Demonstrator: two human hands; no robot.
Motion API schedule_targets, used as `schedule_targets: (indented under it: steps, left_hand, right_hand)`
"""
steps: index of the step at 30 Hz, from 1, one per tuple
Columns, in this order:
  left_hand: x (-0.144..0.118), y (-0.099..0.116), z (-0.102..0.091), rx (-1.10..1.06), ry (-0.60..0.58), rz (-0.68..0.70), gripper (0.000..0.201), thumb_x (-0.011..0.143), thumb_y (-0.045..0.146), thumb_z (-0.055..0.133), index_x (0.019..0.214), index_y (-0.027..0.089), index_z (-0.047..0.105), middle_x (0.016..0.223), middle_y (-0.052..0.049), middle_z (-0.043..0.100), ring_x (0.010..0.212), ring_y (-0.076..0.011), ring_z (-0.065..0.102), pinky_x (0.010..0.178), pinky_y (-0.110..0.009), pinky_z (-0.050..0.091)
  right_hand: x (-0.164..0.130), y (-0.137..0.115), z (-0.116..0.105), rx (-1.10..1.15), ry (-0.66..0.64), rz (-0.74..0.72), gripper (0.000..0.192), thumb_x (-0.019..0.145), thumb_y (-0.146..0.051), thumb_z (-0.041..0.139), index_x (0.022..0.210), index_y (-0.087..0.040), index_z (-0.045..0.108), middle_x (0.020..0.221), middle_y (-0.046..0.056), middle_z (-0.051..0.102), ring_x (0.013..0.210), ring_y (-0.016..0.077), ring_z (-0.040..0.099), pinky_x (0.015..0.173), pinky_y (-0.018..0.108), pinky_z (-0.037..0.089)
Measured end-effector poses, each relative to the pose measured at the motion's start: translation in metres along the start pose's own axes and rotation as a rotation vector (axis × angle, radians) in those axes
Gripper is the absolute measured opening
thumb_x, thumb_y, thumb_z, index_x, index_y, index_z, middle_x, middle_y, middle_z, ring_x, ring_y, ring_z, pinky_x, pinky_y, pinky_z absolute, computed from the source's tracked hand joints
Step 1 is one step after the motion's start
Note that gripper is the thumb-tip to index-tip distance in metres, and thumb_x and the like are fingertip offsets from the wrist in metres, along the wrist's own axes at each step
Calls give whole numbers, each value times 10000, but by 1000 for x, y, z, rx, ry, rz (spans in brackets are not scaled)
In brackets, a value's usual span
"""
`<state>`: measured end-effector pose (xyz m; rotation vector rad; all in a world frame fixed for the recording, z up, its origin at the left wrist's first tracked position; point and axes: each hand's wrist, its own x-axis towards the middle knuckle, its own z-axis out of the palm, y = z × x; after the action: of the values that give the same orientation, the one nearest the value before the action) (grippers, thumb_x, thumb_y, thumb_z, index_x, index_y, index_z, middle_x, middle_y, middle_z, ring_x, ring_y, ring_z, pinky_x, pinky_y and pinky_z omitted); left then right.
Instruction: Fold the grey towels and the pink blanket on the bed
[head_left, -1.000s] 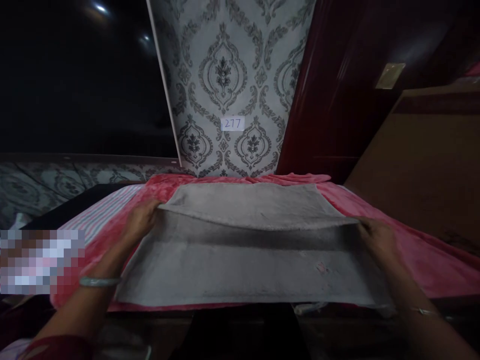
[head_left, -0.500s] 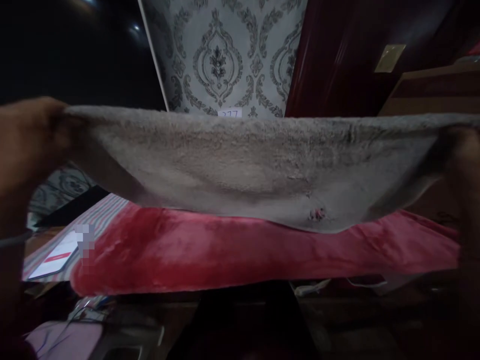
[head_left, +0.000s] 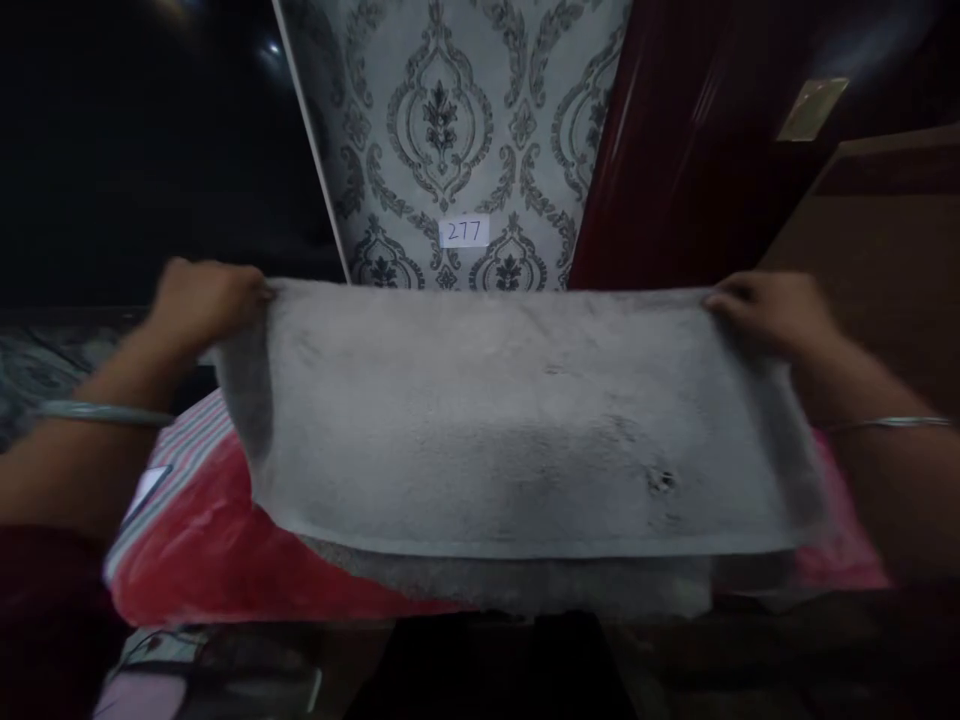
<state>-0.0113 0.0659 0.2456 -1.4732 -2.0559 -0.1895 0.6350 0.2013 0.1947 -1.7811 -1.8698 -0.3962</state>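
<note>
Left hand [head_left: 202,305] and right hand [head_left: 765,305] each pinch 1 top corner of grey towel [head_left: 517,430], stretched flat over red blanket [head_left: 225,560].

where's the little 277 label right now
In the head view the 277 label sits top centre on the patterned wall panel, just above the far edge of the grey towel held between both hands.

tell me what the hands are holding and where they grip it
Both hold one grey towel. The left hand pinches its far left corner, the right hand its far right corner, along the top edge, over the red blanket.
</note>
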Motion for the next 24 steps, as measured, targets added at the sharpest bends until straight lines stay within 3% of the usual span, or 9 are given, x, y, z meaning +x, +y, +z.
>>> schedule_targets:
  steps: [3, 6, 7, 9, 11, 14, 19, 21, 24]
  left_hand:
    - [-10, 58, 57, 51, -143, 106, 376, 1006, 105, 344, 1240, 3, 619, 1298, -210, 602, 1336, -365, 474, 1066, -592, 349]
    - [-37, 97, 124, -7, -271, 200, 432, 954, 195, 520, 1380, 178, 592, 1472, -149, 544, 1385, -310, 463, 1127, -519, 361]
    - [-47, 104, 147, -61, -343, 222, 463, 967, 265, 524, 1425, 200, 559, 1541, -145, 481, 1436, -319, 406, 1150, -546, 335]
    - [-67, 109, 185, -151, -448, 177, 490, 1019, 340, 409, 1488, 231, 502, 1595, -121, 422, 1486, -320, 342, 1169, -585, 302]
    - [-79, 107, 212, -222, -455, 111, 525, 1037, 368, 327, 1531, 240, 449, 1621, -111, 379, 1511, -314, 302, 1186, -598, 265]
    - [-85, 103, 224, -315, -419, 65, 539, 1022, 373, 344, 1520, 210, 470, 1611, -129, 391, 1513, -319, 301, 1199, -599, 232]
    - [-87, 100, 212, -608, -333, -59, 449, 961, 302, 448, 1351, 200, 644, 1526, -107, 521, 1467, -266, 395, 1224, -475, 262]
    - [-88, 89, 208, -627, -289, -161, 442, 947, 273, 452, 1325, 181, 660, 1527, -109, 518, 1451, -249, 415, 1212, -403, 300]
    - [-96, 59, 203, -621, -250, -356, 428, 924, 243, 459, 1268, 121, 683, 1448, -158, 580, 1386, -292, 485, 1158, -385, 371]
  right_hand:
    - [-21, -42, 68, -153, -217, -18, 340, 974, -115, 539, 1276, -69, 686, 1274, 264, 657, 1191, 368, 612, 932, 522, 470]
    - [-65, -56, 140, -123, -279, -134, 459, 948, -234, 634, 1404, -191, 605, 1450, 163, 568, 1340, 327, 515, 1078, 537, 412]
    - [-81, -55, 161, -119, -327, -180, 478, 976, -303, 591, 1445, -214, 564, 1510, 140, 511, 1386, 326, 469, 1109, 572, 380]
    - [-107, -47, 195, -118, -403, -118, 480, 1036, -369, 422, 1495, -252, 501, 1567, 93, 448, 1430, 306, 421, 1131, 613, 348]
    - [-123, -35, 215, -106, -413, -59, 519, 1051, -402, 302, 1529, -270, 453, 1603, 66, 397, 1462, 291, 377, 1153, 604, 326]
    - [-128, -20, 228, -69, -397, -48, 560, 1031, -449, 247, 1528, -290, 450, 1607, 54, 395, 1475, 291, 353, 1159, 596, 320]
    - [-126, -6, 242, 27, -376, -50, 669, 956, -532, 221, 1501, -248, 485, 1587, 87, 424, 1457, 333, 374, 1146, 630, 319]
    - [-127, -1, 250, 73, -350, -52, 716, 921, -569, 201, 1483, -246, 504, 1577, 105, 434, 1453, 351, 378, 1141, 641, 323]
    - [-127, 5, 262, 109, -325, -53, 749, 882, -601, 169, 1477, -297, 506, 1548, 108, 472, 1444, 362, 391, 1136, 647, 332]
